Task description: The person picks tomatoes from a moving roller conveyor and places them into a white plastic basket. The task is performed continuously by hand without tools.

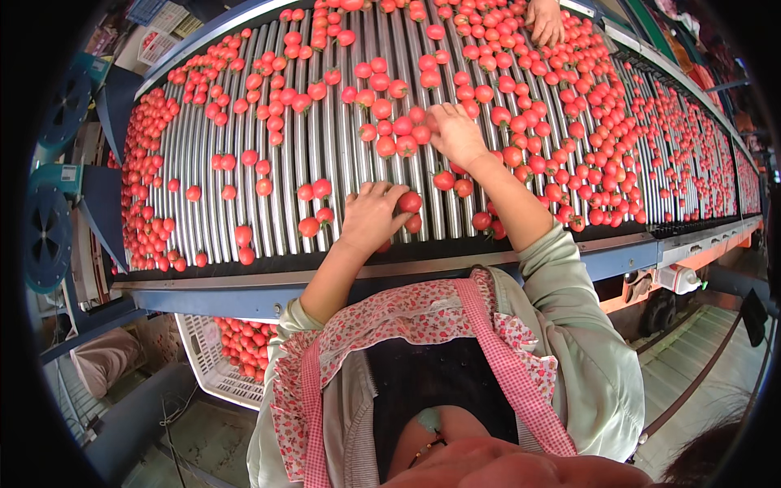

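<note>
Before me a bed of metal rollers [285, 201] carries many red tomatoes, some with green stalks. My left hand [371, 215] is low over the near rollers. Its thumb and forefinger close around a tomato [410, 201], and a second tomato [413, 224] sits just below that one. Farther up and to the right, my right hand [454, 134] reaches over the bed with its fingers curled down. Under its fingertips a tomato [432, 122] is partly hidden, so a firm grip cannot be made out. A cluster of tomatoes [403, 125] lies just left of those fingers.
Another person's hand [545, 23] touches tomatoes at the far side. A blue metal rail [207, 301] edges the bed toward me. Below it stands a white plastic crate [204, 360] holding tomatoes. Blue fans [46, 235] are at the left, and a white bottle [678, 279] is at the right.
</note>
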A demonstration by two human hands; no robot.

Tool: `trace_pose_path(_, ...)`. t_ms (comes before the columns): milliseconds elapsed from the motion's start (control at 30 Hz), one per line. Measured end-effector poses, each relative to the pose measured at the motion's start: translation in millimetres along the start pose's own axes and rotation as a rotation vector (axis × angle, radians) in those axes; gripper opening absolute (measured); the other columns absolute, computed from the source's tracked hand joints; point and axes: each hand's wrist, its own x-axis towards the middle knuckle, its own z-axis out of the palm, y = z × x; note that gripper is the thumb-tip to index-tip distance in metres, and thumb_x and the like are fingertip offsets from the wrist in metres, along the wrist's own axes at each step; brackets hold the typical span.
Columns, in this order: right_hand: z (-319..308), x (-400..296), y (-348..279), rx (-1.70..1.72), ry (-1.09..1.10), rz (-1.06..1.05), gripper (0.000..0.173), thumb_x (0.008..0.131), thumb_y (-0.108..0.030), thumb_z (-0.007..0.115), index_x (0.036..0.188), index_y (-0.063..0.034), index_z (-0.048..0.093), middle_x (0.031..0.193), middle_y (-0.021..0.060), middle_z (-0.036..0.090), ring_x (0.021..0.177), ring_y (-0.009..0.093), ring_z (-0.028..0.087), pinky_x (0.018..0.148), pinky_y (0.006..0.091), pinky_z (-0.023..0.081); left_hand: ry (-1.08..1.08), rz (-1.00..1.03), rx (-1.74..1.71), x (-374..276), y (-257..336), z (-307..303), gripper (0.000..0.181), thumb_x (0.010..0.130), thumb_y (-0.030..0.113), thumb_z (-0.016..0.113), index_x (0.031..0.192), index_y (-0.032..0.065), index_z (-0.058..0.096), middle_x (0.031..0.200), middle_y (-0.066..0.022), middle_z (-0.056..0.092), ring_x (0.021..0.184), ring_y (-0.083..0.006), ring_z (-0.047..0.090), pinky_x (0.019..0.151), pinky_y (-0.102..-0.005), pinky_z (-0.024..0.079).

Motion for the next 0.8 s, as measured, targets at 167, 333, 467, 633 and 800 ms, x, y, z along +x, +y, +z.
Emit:
trace_pose_path(167,-27.7,-12.9,14.4,-0.016,0.218,0.082,0.044,0.072,-0.013,0.070,0.112,-0.0087,0.052,0.108,0.0135,0.057,0.105,0.034,0.055,0.091,0.0421,0.046,-0.033,0.063,0.061,-10.4,0.6,2.9,0.056,0.076,0.026,0.073,0.128,0.0280,0.053,0.119,-0.0042,0.053,0.107,-0.0270,0.051,0.085,-0.0448,0.051)
trace_pose_path(333,-40.3,-20.3,76.3,-0.418,0.179,0.222,0.056,0.072,-0.015,0.072,0.123,-0.0061,0.051,0.107,0.0143,0.060,0.101,0.035,0.056,0.089,0.0437,0.045,-0.008,0.252,0.096,-0.2,8.7,2.1,0.051,0.078,0.028,0.070,0.127,0.0285,0.054,0.110,-0.0039,0.053,0.102,-0.0245,0.054,0.077,-0.0376,0.055)
trace_pose_path(467,-39.0,-28.0,82.6,-0.457,0.127,0.228,0.048,0.072,-0.019,0.070,0.117,-0.0081,0.057,0.102,0.0124,0.062,0.098,0.033,0.060,0.086,0.0437,0.045,-0.081,0.299,0.055,0.5,14.1,10.3,0.034,0.089,0.024,0.055,0.122,0.0227,0.054,0.096,-0.0067,0.054,0.095,-0.0255,0.057,0.073,-0.0406,0.054)
trace_pose_path(633,-46.7,-32.6,22.5,0.078,0.350,0.197,0.045,0.070,-0.015,0.071,0.110,-0.0021,0.055,0.098,0.0174,0.061,0.094,0.036,0.059,0.086,0.0421,0.048,0.175,0.073,-0.361,9.6,-17.1,3.6,0.054,0.088,0.021,0.062,0.136,0.0124,0.040,0.119,-0.0165,0.057,0.093,-0.0324,0.064,0.074,-0.0397,0.054)
trace_pose_path(800,-28.1,-48.8,-81.0,0.552,0.333,0.007,0.048,0.069,-0.014,0.074,0.110,-0.0047,0.052,0.105,0.0155,0.056,0.099,0.035,0.057,0.087,0.0403,0.047,0.000,-0.412,-1.333,9.9,-17.8,-34.4,0.074,0.097,0.022,0.054,0.151,0.0135,0.004,0.124,-0.0161,0.054,0.079,-0.0160,0.062,0.058,-0.0270,0.052)
